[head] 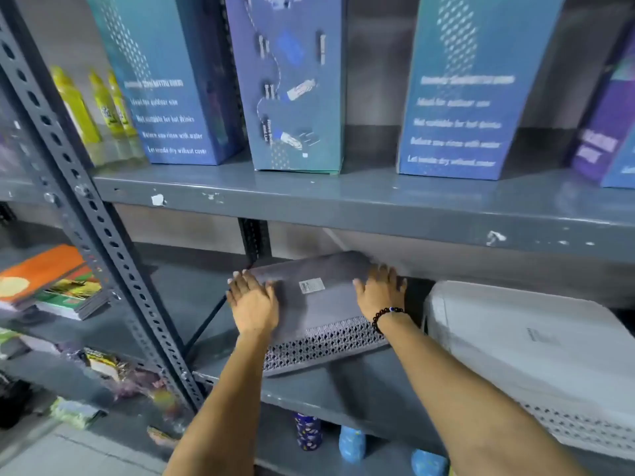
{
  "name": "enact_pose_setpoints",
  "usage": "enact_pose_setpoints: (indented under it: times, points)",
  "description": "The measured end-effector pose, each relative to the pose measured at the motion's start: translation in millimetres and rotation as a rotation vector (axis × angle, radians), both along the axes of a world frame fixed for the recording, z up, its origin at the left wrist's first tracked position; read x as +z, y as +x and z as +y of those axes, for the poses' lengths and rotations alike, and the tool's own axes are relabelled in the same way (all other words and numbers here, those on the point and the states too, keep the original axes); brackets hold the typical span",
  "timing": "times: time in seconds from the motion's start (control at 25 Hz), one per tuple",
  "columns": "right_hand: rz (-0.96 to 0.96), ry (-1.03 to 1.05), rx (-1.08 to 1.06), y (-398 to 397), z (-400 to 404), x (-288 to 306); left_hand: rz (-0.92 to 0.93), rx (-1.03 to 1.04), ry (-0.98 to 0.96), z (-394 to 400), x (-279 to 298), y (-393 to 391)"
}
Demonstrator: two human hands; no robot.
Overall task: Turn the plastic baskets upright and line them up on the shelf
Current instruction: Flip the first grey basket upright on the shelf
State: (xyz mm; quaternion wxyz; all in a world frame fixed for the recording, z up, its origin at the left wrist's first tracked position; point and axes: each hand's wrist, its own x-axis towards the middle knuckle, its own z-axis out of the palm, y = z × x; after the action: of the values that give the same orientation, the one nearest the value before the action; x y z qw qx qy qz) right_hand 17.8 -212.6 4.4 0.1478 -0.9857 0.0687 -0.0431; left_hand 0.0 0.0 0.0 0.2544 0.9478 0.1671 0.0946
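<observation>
While fingers spread flat press on either end of its upturned base, a grey plastic basket lies upside down on the middle shelf of a grey steel rack; the left hand covers the end nearer the rack's slotted upright, the right hand, a beaded bracelet at its wrist, covers the other; neither hand is closed round anything, the palms apparently bracing the basket from both sides for a lift or a flip; its perforated wall faces the shelf's front edge, and a label sits on the base between the hands; just beside it, away from the upright, a white basket also rests overturned, so both seemingly remain to be righted; above, blue cartons stand in a row.
</observation>
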Motion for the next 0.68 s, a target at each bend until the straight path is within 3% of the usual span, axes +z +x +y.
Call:
enact_pose_setpoints:
  times: [0.16, 0.36, 0.48, 0.6, 0.68]
  points:
    - [0.167, 0.162, -0.198, 28.4, -2.7, 2.2, 0.18, 0.264, -0.344, 12.4, -3.3, 33.2]
    - [0.176, 0.523, -0.358, 26.0, 1.6, 4.2, 0.176, 0.33, -0.456, 12.2, 6.7, 38.4]
    - [-0.115, 0.776, -0.506, 6.4, 7.6, 19.6, -0.046, 0.263, -0.594, 17.0, 18.7, 35.3]
    - [-0.583, 1.27, -0.61, -20.9, 2.0, 35.7, -0.485, 0.16, -0.951, 20.3, 46.0, 14.5]
    - [-0.612, 1.448, -0.661, -41.8, -3.3, 36.3, -0.582, 0.183, -1.156, 24.9, 58.4, 0.4]
